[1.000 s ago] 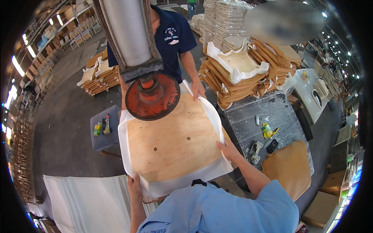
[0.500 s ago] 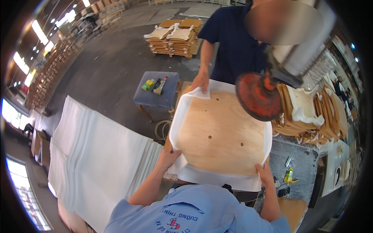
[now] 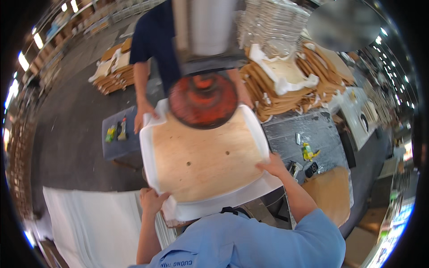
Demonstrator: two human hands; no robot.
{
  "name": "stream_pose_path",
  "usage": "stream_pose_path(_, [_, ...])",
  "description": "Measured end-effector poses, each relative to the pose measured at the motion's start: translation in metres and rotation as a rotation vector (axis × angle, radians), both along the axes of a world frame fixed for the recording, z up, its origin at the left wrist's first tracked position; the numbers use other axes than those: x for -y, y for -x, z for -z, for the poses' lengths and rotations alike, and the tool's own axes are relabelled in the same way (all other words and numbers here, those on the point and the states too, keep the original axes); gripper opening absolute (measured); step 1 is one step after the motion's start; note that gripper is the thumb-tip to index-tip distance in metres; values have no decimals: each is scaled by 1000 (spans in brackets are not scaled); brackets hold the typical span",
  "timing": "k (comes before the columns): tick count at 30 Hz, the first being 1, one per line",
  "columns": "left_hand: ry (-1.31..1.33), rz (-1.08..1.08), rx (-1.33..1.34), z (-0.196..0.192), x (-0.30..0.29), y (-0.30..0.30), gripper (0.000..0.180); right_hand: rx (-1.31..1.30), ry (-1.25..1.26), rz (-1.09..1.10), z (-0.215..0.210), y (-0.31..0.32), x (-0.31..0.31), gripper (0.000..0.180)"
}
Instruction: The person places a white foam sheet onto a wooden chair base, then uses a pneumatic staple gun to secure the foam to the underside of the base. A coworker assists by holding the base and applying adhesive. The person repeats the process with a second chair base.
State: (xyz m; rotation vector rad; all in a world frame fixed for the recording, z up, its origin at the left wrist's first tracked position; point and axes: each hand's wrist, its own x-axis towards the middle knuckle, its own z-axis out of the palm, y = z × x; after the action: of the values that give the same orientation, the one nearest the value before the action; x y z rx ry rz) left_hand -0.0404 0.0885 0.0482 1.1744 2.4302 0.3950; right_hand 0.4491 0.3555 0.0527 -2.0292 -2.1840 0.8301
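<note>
A dark grey concrete floor (image 3: 71,147) spreads under rows of bright ceiling strip lights (image 3: 23,60). Stacks of brown plywood seat panels (image 3: 286,96) rise at the right, a small grey stool (image 3: 117,145) stands left, and a grey metal worktable (image 3: 308,134) sits alongside.

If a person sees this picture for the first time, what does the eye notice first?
First comes the round orange-red press disc at top centre, over the far edge of a square plywood panel that lies on white padding. The left hand and right hand grip its near edge; a co-worker's hand holds the far left corner.
</note>
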Motion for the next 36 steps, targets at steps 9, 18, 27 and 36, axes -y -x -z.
stream_pose_path(9, [-95,-229,373,1,-2,-15,42,22,-294,-155,-9,16,36,53])
stream_pose_path(18, [-50,-203,227,-11,4,-21,41,-66,-213,-170,-23,14,37,49])
stream_pose_path(27, [-31,-299,290,-21,2,-32,50,-61,-253,-152,-21,14,35,53])
stream_pose_path(36, [-311,-320,136,-2,17,-42,49,-143,-249,-82,-20,17,47,52])
